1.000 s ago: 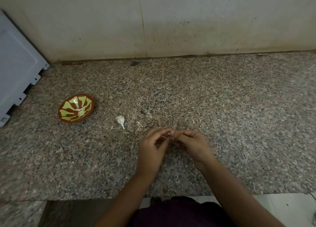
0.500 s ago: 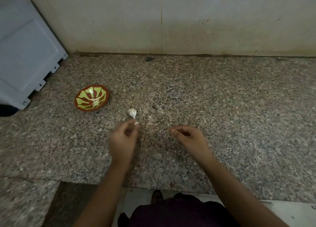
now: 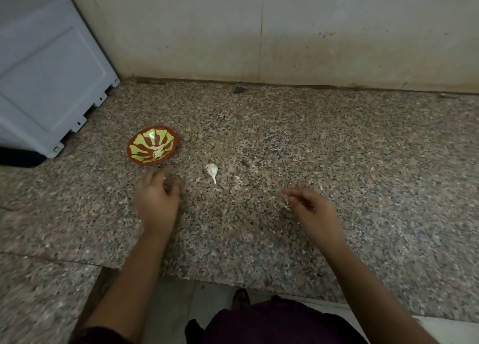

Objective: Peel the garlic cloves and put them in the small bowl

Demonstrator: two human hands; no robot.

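Note:
The small red bowl [image 3: 134, 154] with a yellow pattern stands on the granite counter [image 3: 337, 149] at the left, with peeled cloves [image 3: 158, 151] lying in it. An unpeeled garlic clove [image 3: 212, 170] lies on the counter to the right of the bowl. My left hand [image 3: 158, 195], blurred, hovers just below the bowl with fingers curled; a pale speck between fingers and thumb looks like a peeled clove. My right hand [image 3: 313, 211] is further right, and its thumb and fingers pinch thin shreds of garlic skin [image 3: 286, 205].
A large grey-white appliance panel [image 3: 46, 84] leans at the back left beside the bowl. A stained wall [image 3: 311, 32] closes the back. Small skin scraps [image 3: 236, 177] dot the counter. The counter's front edge [image 3: 233, 284] runs near my body.
My hands have parted. The left hand has carried the clove leftward toward the bowl, and the right hand stayed with the skin. The camera view shifted to the left.

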